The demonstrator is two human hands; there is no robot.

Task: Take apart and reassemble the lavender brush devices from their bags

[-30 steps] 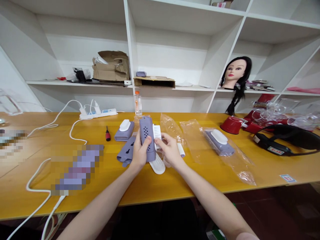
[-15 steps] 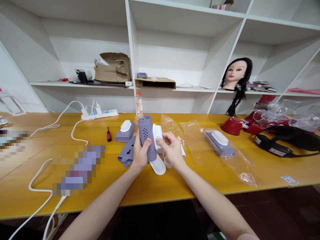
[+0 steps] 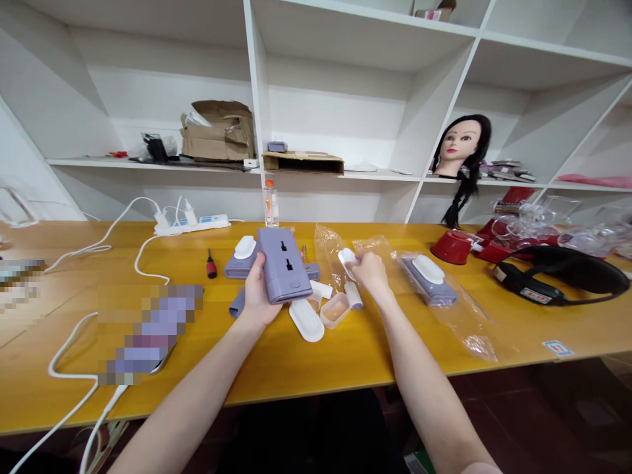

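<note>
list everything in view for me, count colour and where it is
purple casing: 1, lilac, held over the table
white piece: 1, white, pinched above the table
purple units: 2, lilac with white tops, one behind the casing, one bagged to the right
oval cover: 1, white, on the table near the casing
small tray: 1, pale, beside the oval cover
screwdriver: 1, black and red, left of the units
power strip: 1, white, table's back edge
bottle: 1, clear, orange cap, by the shelf post
mannequin head: 1, black hair, right shelf
cardboard boxes: 2, brown, shelf
table: 1, yellow wood
left hand: holds the purple casing
right hand: holds the white piece
</note>
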